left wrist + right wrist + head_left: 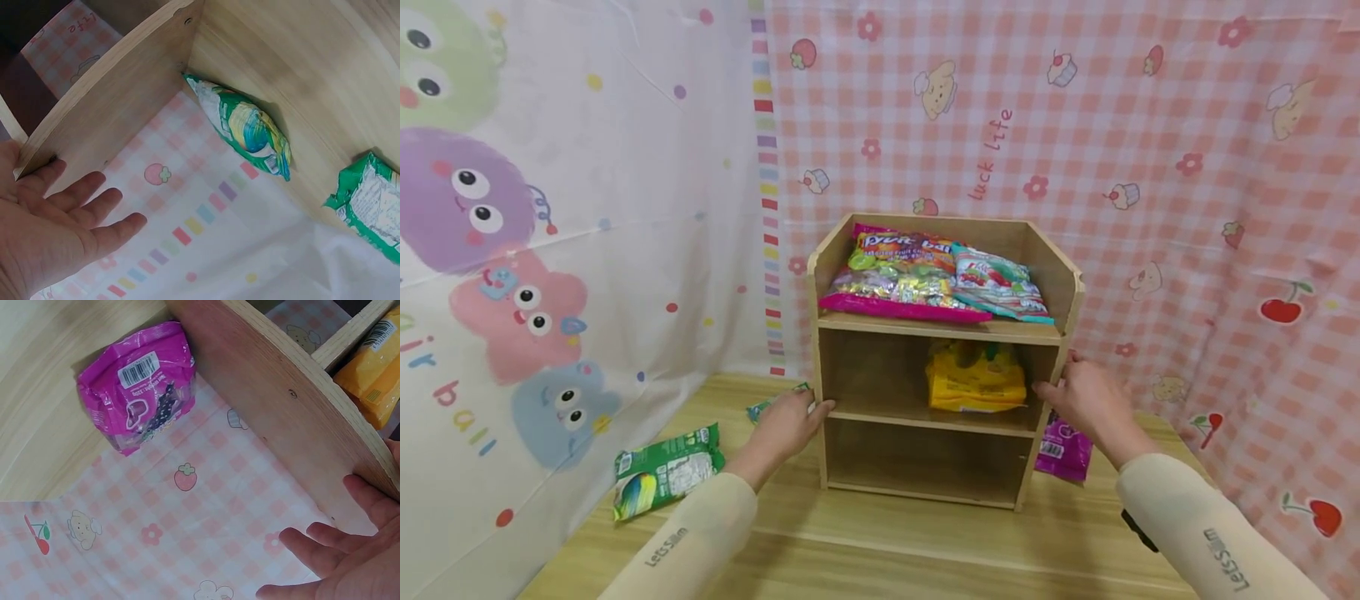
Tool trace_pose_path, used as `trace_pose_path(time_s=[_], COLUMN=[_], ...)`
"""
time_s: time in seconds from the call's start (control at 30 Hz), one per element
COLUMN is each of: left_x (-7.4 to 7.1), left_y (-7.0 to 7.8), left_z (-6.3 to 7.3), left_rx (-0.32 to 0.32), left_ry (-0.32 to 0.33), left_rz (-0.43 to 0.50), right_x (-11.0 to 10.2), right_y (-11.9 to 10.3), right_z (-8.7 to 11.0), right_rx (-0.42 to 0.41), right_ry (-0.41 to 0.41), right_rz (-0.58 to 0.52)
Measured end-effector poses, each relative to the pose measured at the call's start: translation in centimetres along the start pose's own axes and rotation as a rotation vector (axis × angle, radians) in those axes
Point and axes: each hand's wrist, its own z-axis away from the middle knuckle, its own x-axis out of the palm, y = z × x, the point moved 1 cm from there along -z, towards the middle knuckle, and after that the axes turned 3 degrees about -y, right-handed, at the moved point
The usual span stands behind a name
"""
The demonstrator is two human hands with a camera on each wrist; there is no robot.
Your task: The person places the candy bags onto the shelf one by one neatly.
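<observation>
A small three-tier wooden shelf (925, 425) stands upright on the table, with one hand at each side. My left hand (784, 427) holds the shelf's left side panel (119, 100), thumb at the front edge and forefinger against the outer face; its other fingers spread away from the wood. The right hand (1092, 400) pinches the right side panel (275, 381) in the same way at middle-tier height. On the top tier lie a large fruit-candy bag (902, 271) and a smaller light-blue candy bag (1000, 283). A yellow snack bag (976, 379) sits on the middle tier, towards the right.
Left of the shelf, a green snack packet (666, 471) lies on the wooden table (880, 554), with another green packet (244, 128) close by the side panel. A purple snack bag (140, 387) lies on the right. Printed curtains (1037, 108) enclose the back and sides.
</observation>
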Motion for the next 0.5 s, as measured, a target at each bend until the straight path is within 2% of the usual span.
trace_pose_path(time_s=[0.3,0.5], left_x=[-0.8,-1.2], left_y=[-0.2,-2.1], left_z=[0.4,1.2], left_rx=[-0.001,0.023], left_ry=[-0.055,-0.114], left_rz=[-0.017,-0.032], right_x=[0.2,0.0], right_y=[0.0,0.1], right_z=[-0.1,0.0], right_rx=[-0.004,0.012], right_ry=[0.007,0.014], right_rz=[0.003,0.016])
